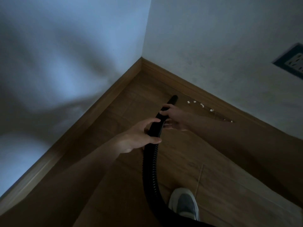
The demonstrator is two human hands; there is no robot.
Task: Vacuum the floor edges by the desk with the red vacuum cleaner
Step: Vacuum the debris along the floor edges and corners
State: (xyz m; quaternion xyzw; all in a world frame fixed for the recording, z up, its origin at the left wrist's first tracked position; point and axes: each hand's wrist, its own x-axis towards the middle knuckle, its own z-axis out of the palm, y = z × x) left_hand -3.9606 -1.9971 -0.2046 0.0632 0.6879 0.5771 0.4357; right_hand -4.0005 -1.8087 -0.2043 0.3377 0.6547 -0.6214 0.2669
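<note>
Both hands clasp the black hose [150, 161], left hand [139, 136] behind right hand [173, 118]; edge pass seems underway; next the nozzle [173, 98] should slide right onto the white scraps [202, 105] along the skirting [196, 90].

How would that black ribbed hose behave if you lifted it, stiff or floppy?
Probably floppy: the black ribbed hose curves below the left hand, and ribbing usually flexes. Its smooth end section, gripped by the right hand, looks straight, so likely rigid. Probably light: both grips look relaxed.
</note>
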